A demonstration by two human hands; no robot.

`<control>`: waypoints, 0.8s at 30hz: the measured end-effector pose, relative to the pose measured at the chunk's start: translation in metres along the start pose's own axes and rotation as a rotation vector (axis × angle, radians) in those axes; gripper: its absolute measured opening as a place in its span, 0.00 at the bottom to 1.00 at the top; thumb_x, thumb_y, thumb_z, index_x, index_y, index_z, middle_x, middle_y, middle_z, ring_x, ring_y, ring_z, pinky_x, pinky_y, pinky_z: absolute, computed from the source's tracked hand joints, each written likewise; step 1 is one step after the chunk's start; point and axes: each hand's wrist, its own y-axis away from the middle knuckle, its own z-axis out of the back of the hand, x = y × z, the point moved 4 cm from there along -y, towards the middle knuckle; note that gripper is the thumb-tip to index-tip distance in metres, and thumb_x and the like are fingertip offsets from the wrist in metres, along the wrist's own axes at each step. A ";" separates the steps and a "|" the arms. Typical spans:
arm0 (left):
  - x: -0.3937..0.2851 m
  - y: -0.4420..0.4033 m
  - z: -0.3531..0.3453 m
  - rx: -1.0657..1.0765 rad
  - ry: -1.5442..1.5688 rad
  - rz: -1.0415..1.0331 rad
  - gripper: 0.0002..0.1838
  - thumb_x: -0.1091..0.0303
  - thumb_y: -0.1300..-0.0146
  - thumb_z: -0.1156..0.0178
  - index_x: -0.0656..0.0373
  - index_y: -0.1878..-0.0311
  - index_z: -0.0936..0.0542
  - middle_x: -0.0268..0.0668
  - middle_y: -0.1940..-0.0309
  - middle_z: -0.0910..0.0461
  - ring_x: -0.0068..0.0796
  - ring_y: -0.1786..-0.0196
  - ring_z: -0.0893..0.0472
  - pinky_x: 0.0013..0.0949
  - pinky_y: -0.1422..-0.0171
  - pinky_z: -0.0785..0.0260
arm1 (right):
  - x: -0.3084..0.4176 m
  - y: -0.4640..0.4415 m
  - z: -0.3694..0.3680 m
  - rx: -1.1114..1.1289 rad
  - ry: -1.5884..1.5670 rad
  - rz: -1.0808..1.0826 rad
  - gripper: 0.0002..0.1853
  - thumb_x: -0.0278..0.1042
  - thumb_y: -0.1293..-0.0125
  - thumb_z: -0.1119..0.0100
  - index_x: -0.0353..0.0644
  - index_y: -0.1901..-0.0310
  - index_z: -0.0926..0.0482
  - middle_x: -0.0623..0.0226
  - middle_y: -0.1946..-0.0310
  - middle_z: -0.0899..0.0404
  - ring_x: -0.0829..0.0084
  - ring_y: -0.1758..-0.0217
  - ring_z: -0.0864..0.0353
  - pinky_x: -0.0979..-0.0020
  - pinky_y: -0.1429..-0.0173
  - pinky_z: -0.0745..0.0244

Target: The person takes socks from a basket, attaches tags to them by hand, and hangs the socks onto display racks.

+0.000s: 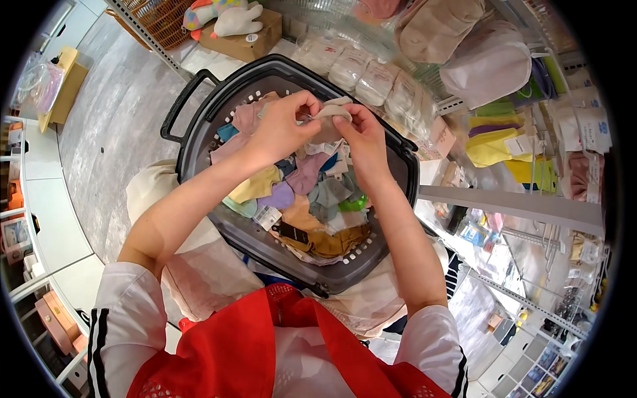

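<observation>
Above a dark grey basket (361,262) with a black rim, my right hand (361,132) grips a folded light beige sock (334,111) between thumb and fingers. The fingers of my left hand (286,123) are closed in a pinch right at the sock's left edge. A small pale bit shows at those fingertips, too small to name. Below both hands, the basket holds a loose heap of socks and small cloth pieces, among them a yellow one (255,186), a mauve one (306,174) and a brown one (338,242). A white tag (267,217) lies on the heap.
Clear-wrapped packs (377,81) line a shelf behind the basket. Yellow socks (494,149) and other goods hang at the right, above a grey shelf edge (511,204). A cardboard box (249,36) with plush toys stands at the back left, near a wicker basket (156,20).
</observation>
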 end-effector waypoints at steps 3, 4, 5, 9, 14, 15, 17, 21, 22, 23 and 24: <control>0.008 0.002 -0.006 0.158 0.205 0.239 0.09 0.74 0.49 0.39 0.61 0.72 0.32 0.27 0.74 0.29 0.12 0.70 0.31 0.18 0.66 0.37 | -0.009 -0.005 0.011 0.009 0.003 -0.095 0.08 0.23 0.39 0.49 0.34 0.58 0.28 0.68 0.65 0.25 0.81 0.64 0.27 0.79 0.57 0.33; 0.008 0.002 -0.008 0.221 0.278 0.331 0.10 0.74 0.48 0.39 0.60 0.72 0.32 0.26 0.74 0.29 0.10 0.70 0.32 0.17 0.66 0.37 | -0.011 -0.006 0.014 0.003 -0.008 -0.115 0.08 0.24 0.39 0.50 0.34 0.57 0.28 0.68 0.64 0.25 0.81 0.63 0.27 0.79 0.56 0.32; 0.004 0.002 -0.009 0.249 0.282 0.349 0.10 0.73 0.47 0.39 0.58 0.72 0.33 0.24 0.74 0.31 0.08 0.71 0.33 0.16 0.68 0.39 | -0.013 -0.007 0.016 -0.002 -0.020 -0.135 0.09 0.24 0.39 0.50 0.34 0.57 0.28 0.67 0.64 0.25 0.80 0.63 0.26 0.79 0.56 0.32; -0.005 0.003 -0.012 0.301 0.365 0.419 0.12 0.73 0.44 0.39 0.54 0.73 0.35 0.20 0.76 0.33 0.06 0.73 0.35 0.15 0.72 0.43 | -0.013 -0.006 0.013 -0.008 -0.373 -0.238 0.08 0.23 0.37 0.54 0.34 0.57 0.28 0.65 0.64 0.24 0.76 0.62 0.25 0.77 0.54 0.30; -0.005 0.008 -0.017 0.328 0.511 0.501 0.11 0.70 0.44 0.38 0.54 0.68 0.33 0.22 0.74 0.32 0.07 0.71 0.33 0.16 0.70 0.40 | -0.013 -0.006 0.008 0.011 -0.571 -0.393 0.09 0.24 0.36 0.58 0.34 0.57 0.28 0.64 0.63 0.24 0.75 0.61 0.25 0.75 0.55 0.29; -0.002 0.010 -0.022 0.331 0.544 0.526 0.11 0.69 0.45 0.37 0.55 0.66 0.32 0.23 0.73 0.32 0.07 0.71 0.33 0.17 0.69 0.40 | -0.014 -0.006 0.007 0.018 -0.562 -0.382 0.09 0.25 0.36 0.57 0.35 0.57 0.28 0.64 0.63 0.24 0.76 0.62 0.25 0.76 0.56 0.29; 0.003 0.015 -0.026 0.340 0.583 0.551 0.11 0.67 0.44 0.38 0.55 0.63 0.30 0.24 0.71 0.31 0.08 0.70 0.33 0.17 0.67 0.39 | -0.016 -0.007 0.007 0.031 -0.546 -0.361 0.09 0.26 0.37 0.55 0.35 0.58 0.27 0.65 0.64 0.24 0.77 0.63 0.25 0.77 0.58 0.30; 0.017 0.019 -0.028 0.341 0.685 0.602 0.13 0.61 0.41 0.41 0.58 0.59 0.29 0.26 0.70 0.29 0.11 0.68 0.31 0.18 0.65 0.38 | -0.011 -0.006 0.005 0.046 -0.242 -0.264 0.07 0.29 0.38 0.50 0.37 0.62 0.26 0.70 0.69 0.24 0.81 0.68 0.27 0.80 0.63 0.32; 0.021 0.020 -0.028 0.334 0.730 0.626 0.14 0.60 0.40 0.42 0.59 0.59 0.28 0.26 0.70 0.28 0.12 0.68 0.30 0.18 0.65 0.39 | -0.009 -0.005 0.006 0.051 -0.173 -0.260 0.07 0.30 0.38 0.49 0.37 0.63 0.25 0.71 0.70 0.25 0.82 0.68 0.27 0.80 0.63 0.33; 0.024 0.019 -0.026 0.334 0.672 0.621 0.12 0.59 0.39 0.44 0.58 0.59 0.28 0.26 0.69 0.28 0.12 0.67 0.30 0.18 0.63 0.38 | -0.008 -0.004 0.008 0.055 -0.103 -0.256 0.07 0.31 0.39 0.47 0.37 0.63 0.25 0.72 0.71 0.25 0.83 0.69 0.28 0.81 0.64 0.33; 0.021 0.018 -0.024 0.335 0.614 0.617 0.11 0.59 0.37 0.46 0.57 0.60 0.28 0.25 0.68 0.29 0.12 0.65 0.29 0.18 0.61 0.37 | -0.008 -0.003 0.008 0.071 -0.098 -0.264 0.07 0.31 0.38 0.47 0.37 0.63 0.25 0.72 0.70 0.25 0.83 0.69 0.28 0.81 0.64 0.33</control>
